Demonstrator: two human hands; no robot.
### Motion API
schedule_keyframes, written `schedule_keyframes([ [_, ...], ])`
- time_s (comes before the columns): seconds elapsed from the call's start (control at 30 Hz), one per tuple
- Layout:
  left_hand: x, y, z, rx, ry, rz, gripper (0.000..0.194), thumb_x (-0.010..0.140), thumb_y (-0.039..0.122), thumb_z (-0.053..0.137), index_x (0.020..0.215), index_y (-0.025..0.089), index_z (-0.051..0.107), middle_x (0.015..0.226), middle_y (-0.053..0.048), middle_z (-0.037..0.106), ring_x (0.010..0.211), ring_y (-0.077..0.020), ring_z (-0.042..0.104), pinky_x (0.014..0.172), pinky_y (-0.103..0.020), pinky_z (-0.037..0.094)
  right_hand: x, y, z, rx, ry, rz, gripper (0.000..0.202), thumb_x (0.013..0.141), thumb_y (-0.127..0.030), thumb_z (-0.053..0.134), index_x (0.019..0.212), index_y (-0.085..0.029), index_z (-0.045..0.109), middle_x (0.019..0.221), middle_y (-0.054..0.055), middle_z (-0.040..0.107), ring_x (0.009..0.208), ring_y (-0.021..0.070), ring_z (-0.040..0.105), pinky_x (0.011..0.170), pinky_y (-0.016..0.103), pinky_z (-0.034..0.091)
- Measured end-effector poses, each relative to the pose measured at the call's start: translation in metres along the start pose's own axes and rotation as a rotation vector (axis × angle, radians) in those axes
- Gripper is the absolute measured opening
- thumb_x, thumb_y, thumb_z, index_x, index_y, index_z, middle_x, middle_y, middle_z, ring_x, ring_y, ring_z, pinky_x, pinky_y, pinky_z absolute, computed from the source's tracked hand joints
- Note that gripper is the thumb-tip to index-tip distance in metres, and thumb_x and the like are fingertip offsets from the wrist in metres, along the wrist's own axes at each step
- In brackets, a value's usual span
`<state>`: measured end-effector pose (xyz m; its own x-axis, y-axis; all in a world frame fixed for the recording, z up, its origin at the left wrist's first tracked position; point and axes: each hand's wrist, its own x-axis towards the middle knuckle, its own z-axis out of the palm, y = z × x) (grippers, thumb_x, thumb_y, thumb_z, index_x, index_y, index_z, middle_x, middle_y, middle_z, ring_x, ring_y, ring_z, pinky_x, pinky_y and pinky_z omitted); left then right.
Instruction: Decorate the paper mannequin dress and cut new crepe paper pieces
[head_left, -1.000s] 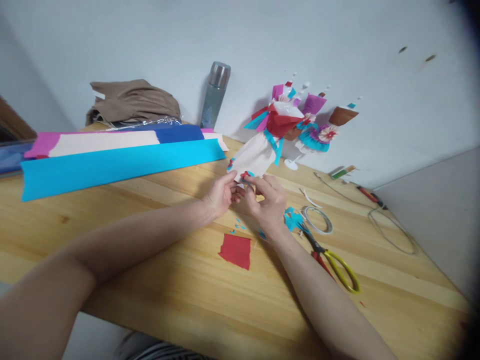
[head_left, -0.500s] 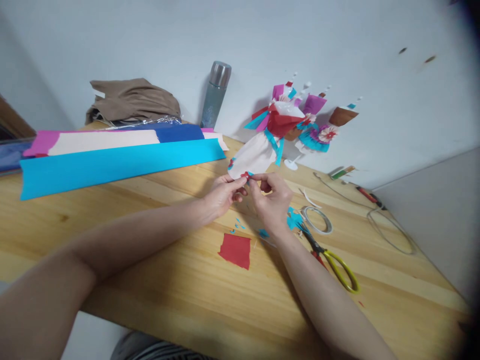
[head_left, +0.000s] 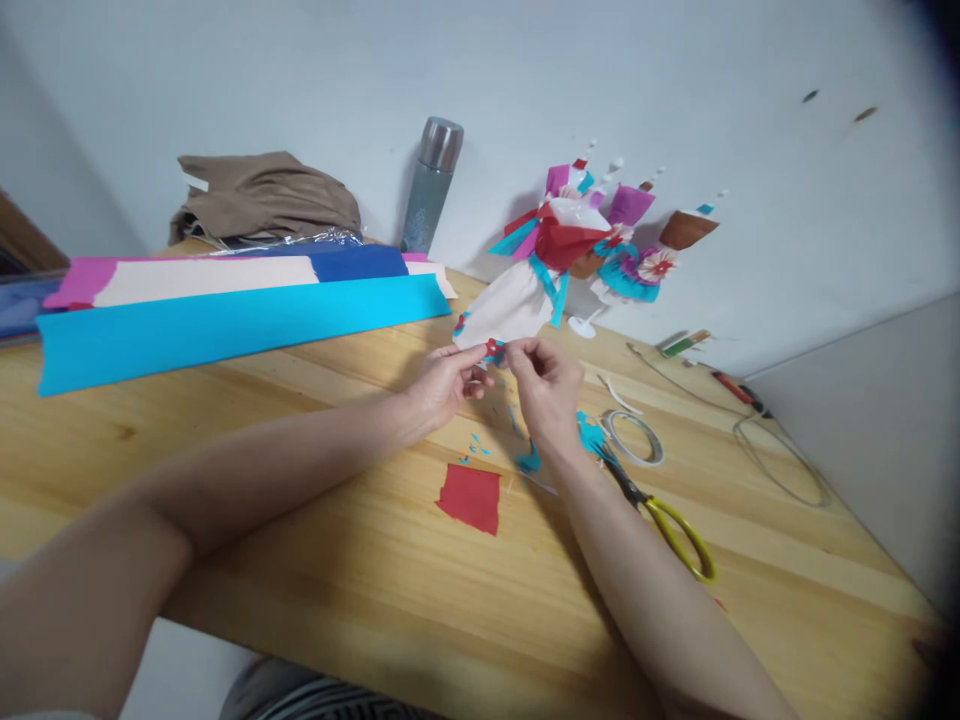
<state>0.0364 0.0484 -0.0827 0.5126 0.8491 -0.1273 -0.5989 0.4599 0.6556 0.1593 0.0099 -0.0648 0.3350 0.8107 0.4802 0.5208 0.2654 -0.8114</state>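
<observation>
Apparently for steadiness, the left hand (head_left: 441, 390) pinched the white skirt (head_left: 506, 308) beside the red flower (head_left: 493, 346); the right hand's (head_left: 553, 392) fingers were drawn narrow nearby, their grip unclear.

right fingers clear the red flower, left thumb comes down

the right hand (head_left: 549, 390) first reached a finger over the red flower (head_left: 493, 346); its fingers are now bent together just to the right, leaving the red uncovered. the left hand (head_left: 442, 388) has brought its thumb down onto the skirt hem (head_left: 466, 338), beside the flower. the right forearm (head_left: 637, 560) now hides the red handle seen earlier near the scissors (head_left: 679, 535), while more of the blue scrap (head_left: 530, 458) by the right wrist shows.
</observation>
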Motion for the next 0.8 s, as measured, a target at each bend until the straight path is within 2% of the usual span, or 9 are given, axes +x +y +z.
schedule_keyframes([
  [0.17, -0.0009, 0.0002, 0.0002, 0.001, -0.005, 0.001, 0.013, 0.079, 0.019, 0.074, 0.087, 0.012, 0.067, 0.072, -0.001, 0.064, 0.055, -0.0082, 0.057, 0.049, -0.022, 0.033, -0.0016, 0.0035, -0.0007, -0.030, 0.008, 0.034, 0.014, 0.071, -0.034, 0.061, 0.072, -0.021, 0.064, 0.056, -0.004, 0.047, 0.052, 0.0135, 0.041, 0.054, 0.030, 0.034],
  [0.43, 0.0003, 0.0003, -0.0005, -0.003, -0.003, -0.003, 0.016, 0.075, 0.022, 0.078, 0.083, 0.013, 0.067, 0.070, -0.001, 0.064, 0.055, -0.0083, 0.055, 0.050, -0.022, 0.033, -0.0029, 0.0003, 0.0020, -0.130, -0.021, 0.044, 0.020, 0.072, -0.039, 0.065, 0.068, -0.020, 0.062, 0.055, -0.004, 0.044, 0.053, 0.0136, 0.040, 0.053, 0.030, 0.032],
  [0.6, 0.0009, -0.0007, -0.0008, 0.007, -0.005, -0.002, 0.014, 0.076, 0.022, 0.077, 0.080, 0.014, 0.067, 0.067, 0.000, 0.064, 0.056, -0.0086, 0.054, 0.049, -0.022, 0.033, -0.0026, 0.0008, 0.0045, -0.104, -0.015, 0.067, 0.021, 0.073, -0.038, 0.064, 0.063, -0.020, 0.060, 0.053, -0.004, 0.045, 0.052, 0.0124, 0.039, 0.052, 0.029, 0.030],
  [0.8, 0.0000, -0.0008, -0.0004, 0.003, 0.002, -0.011, 0.012, 0.076, 0.021, 0.077, 0.080, 0.014, 0.068, 0.068, -0.001, 0.063, 0.055, -0.0088, 0.055, 0.050, -0.024, 0.032, 0.0000, 0.0023, 0.0052, -0.011, -0.017, 0.099, 0.017, 0.068, -0.033, 0.064, 0.059, -0.021, 0.057, 0.052, -0.004, 0.044, 0.051, 0.0111, 0.036, 0.051, 0.028, 0.029],
])
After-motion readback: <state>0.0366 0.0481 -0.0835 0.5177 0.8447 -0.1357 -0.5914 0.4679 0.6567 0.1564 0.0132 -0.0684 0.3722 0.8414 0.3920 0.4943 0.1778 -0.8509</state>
